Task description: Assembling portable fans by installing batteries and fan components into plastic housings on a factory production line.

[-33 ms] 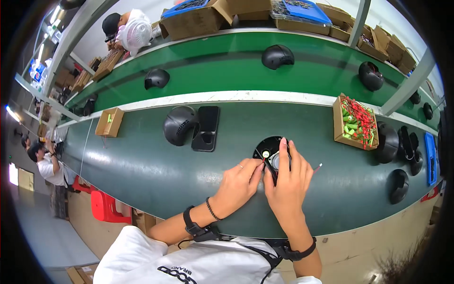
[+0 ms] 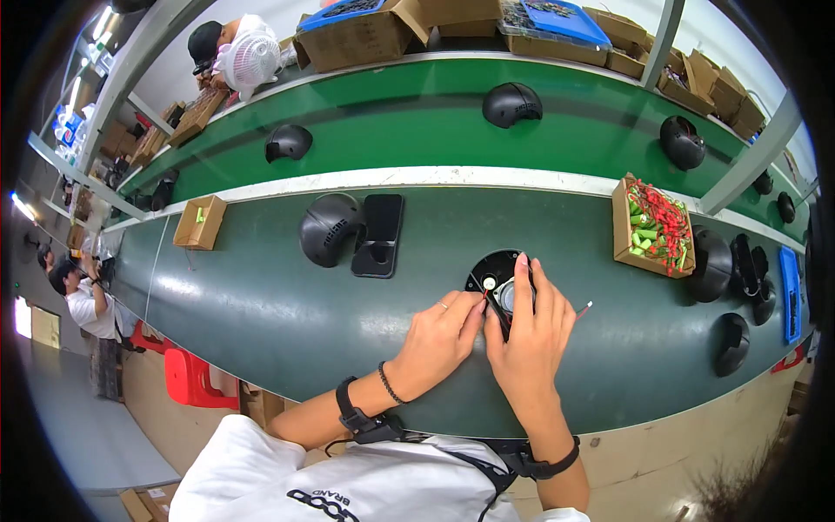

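Note:
A black rounded shell (image 2: 493,264) lies open side up on the table in front of me. Inside it sit a round silver-grey disc like a small speaker (image 2: 507,298) and a short pale-ended cylinder (image 2: 490,284). My right hand (image 2: 532,352) grips the shell from the right, fingers reaching over its far edge and partly hiding the disc. The thumb and forefinger of my left hand (image 2: 437,341) are pinched together at the shell's left side, where a thin red wire shows at the fingertips. A wire with a small white plug (image 2: 590,304) sticks out beyond my right hand.
Left of the shell are a black dome (image 2: 330,230) and a dark phone (image 2: 378,235). A box of green cylinders with red wires (image 2: 619,222) stands at right, near more black shells (image 2: 732,344). A small carton (image 2: 184,224) sits far left. Black domes rest on the green conveyor (image 2: 391,130).

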The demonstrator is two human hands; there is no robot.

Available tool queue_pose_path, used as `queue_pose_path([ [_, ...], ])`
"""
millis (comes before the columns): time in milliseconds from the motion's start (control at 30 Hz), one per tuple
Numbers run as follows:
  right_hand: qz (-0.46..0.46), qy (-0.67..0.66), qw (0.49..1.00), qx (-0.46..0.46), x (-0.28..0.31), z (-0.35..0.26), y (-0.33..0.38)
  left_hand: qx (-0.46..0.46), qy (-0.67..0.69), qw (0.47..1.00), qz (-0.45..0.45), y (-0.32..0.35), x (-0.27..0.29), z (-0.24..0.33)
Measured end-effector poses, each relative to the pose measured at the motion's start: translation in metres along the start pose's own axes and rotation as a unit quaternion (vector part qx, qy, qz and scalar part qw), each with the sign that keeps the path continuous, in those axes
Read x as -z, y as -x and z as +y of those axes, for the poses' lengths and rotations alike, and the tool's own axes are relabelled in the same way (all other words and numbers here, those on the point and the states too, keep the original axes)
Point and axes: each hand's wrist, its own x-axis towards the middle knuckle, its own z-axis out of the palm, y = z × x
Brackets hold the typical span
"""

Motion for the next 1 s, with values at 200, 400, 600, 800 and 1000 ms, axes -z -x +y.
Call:
queue_pose_path([
  [200,-0.007,-0.012,1.000,-0.019,0.004,0.008,-0.003,-0.030,-0.030,0.998,-0.042,-0.001,-0.007,-0.009],
  [400,0.017,-0.062,0.997,-0.037,0.003,0.012,-0.010,-0.044,-0.052,0.995,-0.066,-0.001,-0.006,-0.013],
  [600,0.033,-0.077,0.994,-0.069,0.002,0.018,-0.015,-0.105,-0.032,0.990,-0.090,0.006,0.007,-0.026],
  [800,0.009,-0.095,0.990,-0.102,0.004,0.020,-0.013,0.052,0.412,0.870,-0.266,-0.047,-0.008,-0.056],
  [1000,-0.051,-0.212,0.973,-0.069,0.034,0.041,-0.009,0.110,0.503,0.807,-0.288,-0.071,-0.021,-0.049],
])
